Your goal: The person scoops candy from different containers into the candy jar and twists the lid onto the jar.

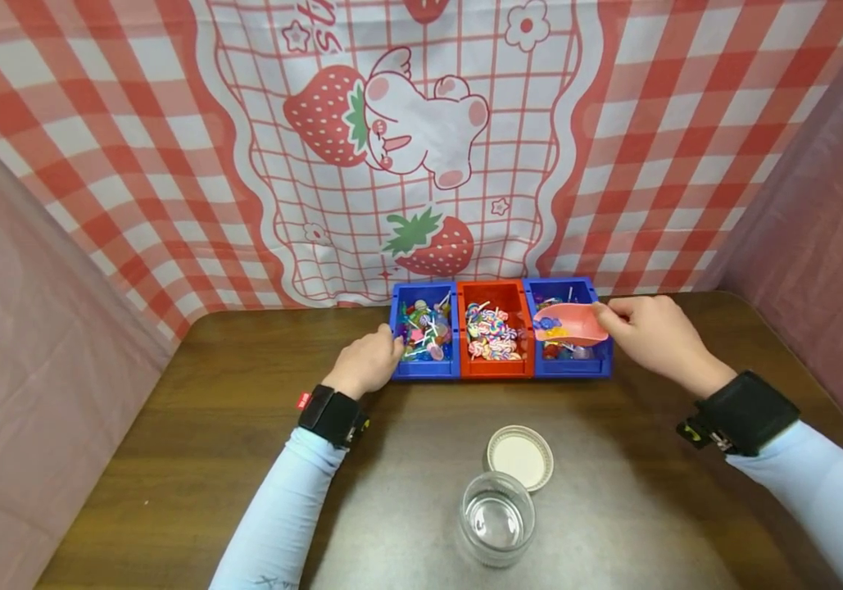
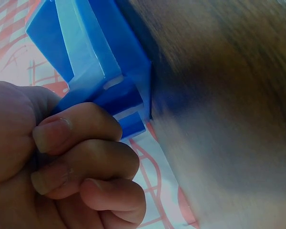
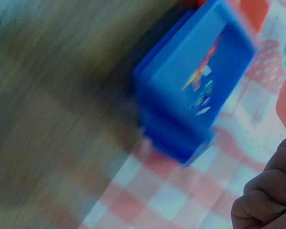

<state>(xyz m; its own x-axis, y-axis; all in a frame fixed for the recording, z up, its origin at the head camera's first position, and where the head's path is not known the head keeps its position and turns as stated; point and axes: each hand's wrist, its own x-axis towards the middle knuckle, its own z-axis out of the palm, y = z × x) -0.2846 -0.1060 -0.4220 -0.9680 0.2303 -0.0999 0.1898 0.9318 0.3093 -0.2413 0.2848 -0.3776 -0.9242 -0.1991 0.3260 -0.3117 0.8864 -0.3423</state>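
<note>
My right hand grips a pink scoop by its handle end. Blue and yellow pieces lie in the scoop, which is over the right blue bin; colourful pieces show inside that bin. At the other end of the row, my left hand holds the side edge of the left blue bin, its fingers curled in the left wrist view. Assorted candy-like pieces fill the left bin. Between the two stands a red bin with swirled lollipops. The right wrist view is blurred and cuts off most of the scoop.
A clear glass jar stands open on the brown table, near its front. Just behind the jar lies a round pale lid. A red-and-white checked cloth hangs behind the bins, with pink cloth at both sides.
</note>
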